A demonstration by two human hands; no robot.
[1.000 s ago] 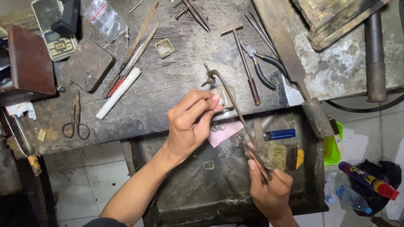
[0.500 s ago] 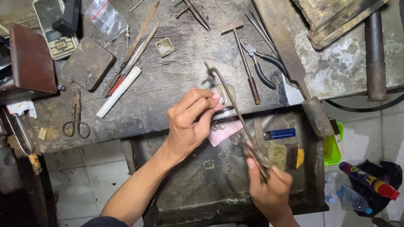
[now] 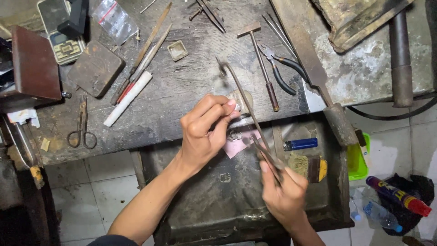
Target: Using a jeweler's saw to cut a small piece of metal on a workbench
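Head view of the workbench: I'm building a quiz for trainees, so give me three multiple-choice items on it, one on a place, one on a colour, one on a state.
1. Where do the scissors lie?
A. At the bench's left, near its front edge
B. In the tray under the bench
C. Beside the hammer

2. What colour is the lighter in the tray?
A. Red
B. Blue
C. White

3. How is the left hand engaged?
A. Flat and open on the bench
B. Fingertips pinched on a small piece at the bench's edge
C. Wrapped around the hammer

Answers:
1 A: the scissors sit far left on the dark bench top.
2 B: the lighter's body is plainly blue.
3 B: thumb and fingers close together at the edge, while the right hand holds a thin-framed saw.
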